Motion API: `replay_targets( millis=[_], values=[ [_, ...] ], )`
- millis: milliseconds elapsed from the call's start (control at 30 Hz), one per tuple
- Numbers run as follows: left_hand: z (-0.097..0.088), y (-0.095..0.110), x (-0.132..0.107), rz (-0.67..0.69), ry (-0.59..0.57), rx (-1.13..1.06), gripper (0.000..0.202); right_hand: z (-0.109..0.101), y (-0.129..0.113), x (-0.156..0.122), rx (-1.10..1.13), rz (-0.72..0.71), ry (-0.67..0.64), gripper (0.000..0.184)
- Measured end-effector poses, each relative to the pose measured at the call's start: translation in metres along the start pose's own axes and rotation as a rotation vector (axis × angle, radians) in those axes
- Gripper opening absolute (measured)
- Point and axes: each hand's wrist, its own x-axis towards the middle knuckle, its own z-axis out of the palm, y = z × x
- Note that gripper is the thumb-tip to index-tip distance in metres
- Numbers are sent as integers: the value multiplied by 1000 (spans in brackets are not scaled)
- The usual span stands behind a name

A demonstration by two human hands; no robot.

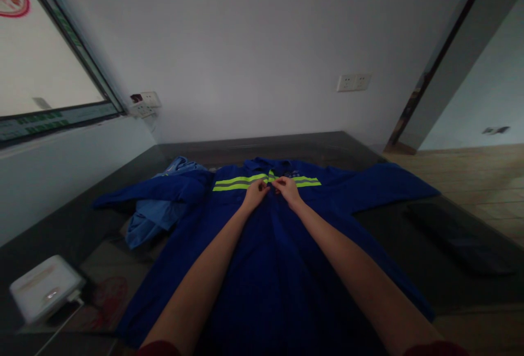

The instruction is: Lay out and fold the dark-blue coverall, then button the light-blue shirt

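A dark blue work jacket (pixel 262 268) with a yellow-green and grey reflective stripe across the chest lies spread out, its collar away from me and its sleeves out to both sides. My left hand (pixel 256 192) pinches the front edge of the jacket just below the stripe, left of the centre line. Opposite it, my right hand (pixel 287 189) pinches the other front edge with thumb and forefinger. The two hands nearly meet at the front opening. Whatever small fastening lies between the fingertips is too small and dark to make out.
A lighter blue folded garment (pixel 153 217) lies partly under the left sleeve. A white box with a cable (pixel 47 285) stands on the dark table (pixel 335 146) at the left. A flat black object (pixel 458 238) rests at the right. Wall sockets (pixel 354 82) are behind.
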Motion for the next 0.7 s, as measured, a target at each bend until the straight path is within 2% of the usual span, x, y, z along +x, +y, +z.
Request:
replay_targets(
  millis=[300, 700],
  values=[
    [5, 1, -7, -23, 96, 12, 5, 1, -1, -2, -3, -27, -49, 32],
    [4, -3, -7, 39, 158, -46, 11, -1, -4, -6, -65, -121, -6, 28]
  ],
)
